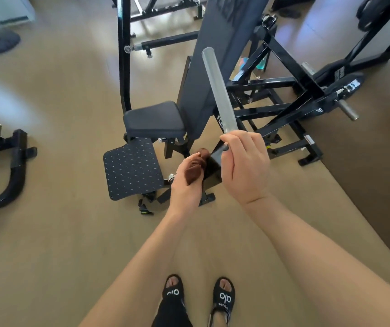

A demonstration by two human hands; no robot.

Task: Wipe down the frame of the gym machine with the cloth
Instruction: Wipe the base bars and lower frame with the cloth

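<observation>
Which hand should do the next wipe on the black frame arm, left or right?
Left. The left hand already grips the brown cloth against the black frame arm. The right hand is curled round the base of the grey bar, apparently steadying it, and holds no cloth.

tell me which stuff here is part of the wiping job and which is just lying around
In the job:
cloth, held in the left hand
black frame, touched by the cloth
silver bar, gripped by the right hand

Lying about:
seat
footplate
weight plate
bottles on the floor
</observation>
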